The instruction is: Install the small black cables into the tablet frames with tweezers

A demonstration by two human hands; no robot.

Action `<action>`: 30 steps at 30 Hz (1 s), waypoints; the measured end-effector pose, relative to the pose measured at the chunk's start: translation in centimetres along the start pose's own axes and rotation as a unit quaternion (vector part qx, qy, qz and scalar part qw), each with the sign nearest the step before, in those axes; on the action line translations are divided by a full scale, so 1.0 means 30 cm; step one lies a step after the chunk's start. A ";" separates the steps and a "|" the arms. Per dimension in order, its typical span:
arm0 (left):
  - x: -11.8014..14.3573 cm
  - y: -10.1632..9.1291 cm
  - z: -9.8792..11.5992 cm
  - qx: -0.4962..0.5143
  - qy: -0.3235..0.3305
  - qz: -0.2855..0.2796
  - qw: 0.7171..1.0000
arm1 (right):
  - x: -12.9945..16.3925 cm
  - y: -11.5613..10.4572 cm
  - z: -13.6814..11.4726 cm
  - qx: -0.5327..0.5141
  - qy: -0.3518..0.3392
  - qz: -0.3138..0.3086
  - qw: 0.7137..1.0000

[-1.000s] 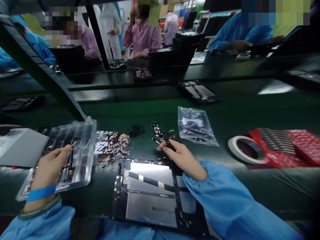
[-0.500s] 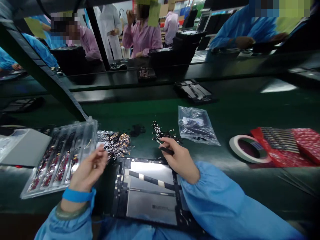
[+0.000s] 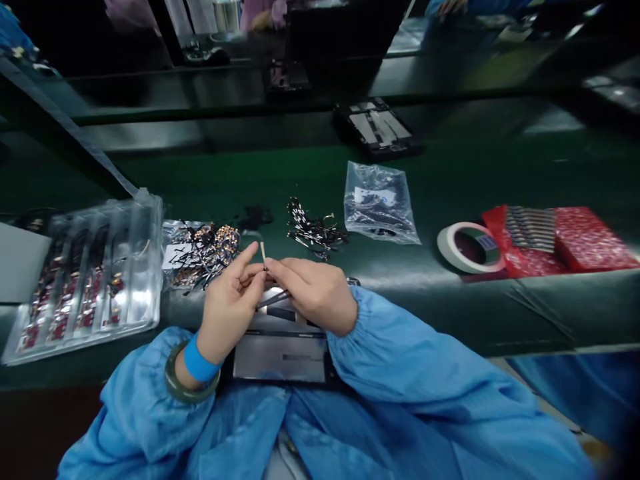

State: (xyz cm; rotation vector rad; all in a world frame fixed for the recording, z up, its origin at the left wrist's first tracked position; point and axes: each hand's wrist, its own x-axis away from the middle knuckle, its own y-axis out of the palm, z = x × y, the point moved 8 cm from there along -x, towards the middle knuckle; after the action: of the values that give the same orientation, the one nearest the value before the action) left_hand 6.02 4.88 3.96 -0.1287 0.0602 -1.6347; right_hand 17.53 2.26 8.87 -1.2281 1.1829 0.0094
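My left hand (image 3: 230,293) and my right hand (image 3: 319,295) meet fingertip to fingertip above an opened tablet (image 3: 280,358). Between their fingertips stands a small strip (image 3: 263,252) with a pale end, probably a flex cable; the fingers hide its lower part. My left thumb and fingers pinch at it. Dark tweezers (image 3: 274,299) stick out below my closed right hand, pointing down to the left. The hands and sleeves cover the tablet's upper part; its silvery lower part shows. Behind my hands lie a heap of small black cables (image 3: 315,230) and a larger heap with gold-coloured ends (image 3: 213,248).
A clear compartment tray (image 3: 143,280) with small parts stands left, beside a grey box (image 3: 20,263). A clear plastic bag (image 3: 383,223), a white tape roll (image 3: 450,250) and red bubble wrap (image 3: 593,243) lie right. Another opened device (image 3: 383,127) sits farther back.
My right hand has come left and toward me from the black cable heap. My left hand has moved right to meet it, and the pale-ended strip now shows between them. The view has tilted down.
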 end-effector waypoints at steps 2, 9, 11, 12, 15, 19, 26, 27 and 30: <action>0.013 -0.002 0.023 -0.100 0.054 0.018 0.993 | 0.000 0.010 -0.020 0.057 -0.023 -0.008 0.998; -0.020 -0.040 -0.047 0.101 -0.114 0.017 0.988 | 0.026 -0.067 0.101 -0.054 0.153 0.090 0.983; -0.024 -0.033 -0.059 0.200 -0.180 0.005 0.963 | 0.048 -0.081 0.141 -0.098 0.214 0.120 0.964; -0.024 -0.023 -0.056 0.236 -0.200 -0.007 0.951 | 0.052 -0.077 0.144 -0.113 0.220 0.118 0.962; -0.016 0.021 -0.046 0.292 -0.242 -0.048 0.924 | 0.040 -0.044 0.106 -0.139 0.173 0.074 0.972; -0.007 0.048 -0.056 0.305 -0.271 -0.042 0.912 | 0.014 -0.032 0.091 -0.177 0.161 0.054 0.970; -0.003 0.032 -0.030 0.118 -0.143 -0.032 0.982 | -0.021 -0.017 0.124 -0.285 0.240 0.065 0.926; -0.004 0.001 -0.005 0.069 -0.080 0.019 0.994 | -0.022 -0.024 0.118 -0.264 0.237 0.083 0.931; 0.028 -0.066 0.093 -0.052 0.130 0.154 0.978 | -0.025 -0.034 0.083 -0.174 0.203 0.101 0.958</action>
State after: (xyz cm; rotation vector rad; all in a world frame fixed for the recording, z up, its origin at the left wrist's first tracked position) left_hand 4.33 4.28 7.01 0.0166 0.3500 -1.3298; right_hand 19.49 4.06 9.80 -1.4537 1.7177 0.1285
